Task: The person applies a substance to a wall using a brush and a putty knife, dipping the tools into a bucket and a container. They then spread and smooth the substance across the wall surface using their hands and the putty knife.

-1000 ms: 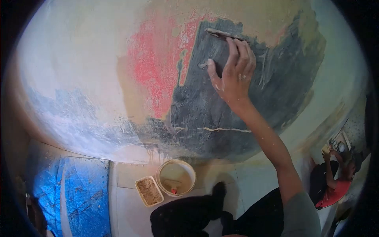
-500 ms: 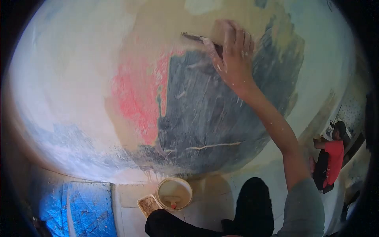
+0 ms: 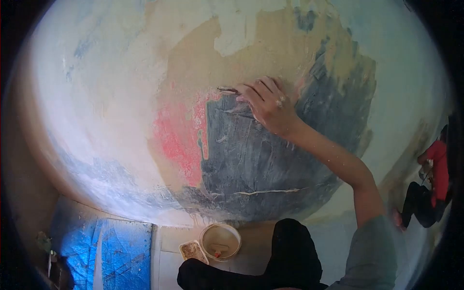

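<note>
My right hand [image 3: 270, 104] is closed around a thin, flat scraper [image 3: 227, 90] with a dark edge, mostly hidden by the fingers. Its edge lies against the curved, patchy surface [image 3: 193, 53], where a beige area meets the top of a dark grey patch [image 3: 261, 150]. Pale smears mark the fingers and the back of the hand. A pink patch [image 3: 176, 137] borders the grey one on the left. My left hand is out of the picture.
Below the curved surface, a round bucket [image 3: 238, 240] holds a tool with a reddish end, beside a small rectangular tray [image 3: 193, 252] of brownish material. Blue sheeting [image 3: 121, 256] covers the lower left. My black-clad knees [image 3: 295, 251] are in front. A person in red [image 3: 439, 169] is at far right.
My right hand has come down with the scraper, from the beige area to the grey patch's upper edge. The view has shifted slightly, and the person in red appears farther right.
</note>
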Demonstrator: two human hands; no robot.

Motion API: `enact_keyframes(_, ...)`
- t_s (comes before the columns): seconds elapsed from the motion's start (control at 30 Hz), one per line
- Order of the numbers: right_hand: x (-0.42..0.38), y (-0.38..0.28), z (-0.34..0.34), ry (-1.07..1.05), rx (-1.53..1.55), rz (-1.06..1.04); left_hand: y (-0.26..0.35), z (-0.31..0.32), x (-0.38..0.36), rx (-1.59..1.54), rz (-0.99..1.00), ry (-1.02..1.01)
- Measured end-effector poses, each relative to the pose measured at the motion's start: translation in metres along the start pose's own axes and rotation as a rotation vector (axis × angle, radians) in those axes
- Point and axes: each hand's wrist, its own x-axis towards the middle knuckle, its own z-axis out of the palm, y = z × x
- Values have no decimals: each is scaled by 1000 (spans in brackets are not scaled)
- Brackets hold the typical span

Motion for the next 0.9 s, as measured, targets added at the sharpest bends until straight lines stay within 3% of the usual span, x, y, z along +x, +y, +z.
enact_keyframes(0.07,0,4,-3,15,-21,-44,46,49,24,-333,101,80)
enact_keyframes(0.1,2,5,-7,-23,-14,-61,62,85,32,-379,493,163)
enact_keyframes(0.13,2,6,-8,-63,-7,-80,104,108,25,-421,516,-20)
enact_keyframes(0.17,2,6,-5,-62,-5,-85,141,136,-2,-577,895,-100)
enact_keyframes(0.23,5,6,4,56,-84,-171,194,177,-85,-794,465,-537)
enact_keyframes(0.27,7,8,3,62,-86,-174,199,190,-133,-749,421,-683)
enact_keyframes(0.3,11,13,-3,44,-142,-256,108,259,-151,-425,591,-629)
enact_keyframes(0.37,20,28,-18,21,-206,-337,178,196,-222,-255,773,-1119)
enact_keyframes(0.43,31,49,-33,90,-278,-128,191,167,-251,-235,844,-1359)
enact_keyframes(0.57,4,36,-22,-20,-119,-379,190,173,-273,-129,878,-1537)
enact_keyframes(0.63,4,38,-24,-92,-224,-472,193,172,-268,-151,695,-1472)
enact_keyframes(0.67,7,41,-25,-105,-224,-476,192,176,-267,-153,688,-1484)
enact_keyframes(0.73,14,45,-27,87,-301,-171,188,183,-270,-255,536,-1490)
enact_keyframes(0.77,4,37,-23,77,-299,-176,189,183,-271,-323,537,-1446)
enact_keyframes(0.83,-22,16,-7,-84,-189,-527,196,179,-266,-283,528,-1450)
enact_keyframes(0.9,-6,20,-17,-92,-242,-495,198,179,-263,-248,525,-1458)
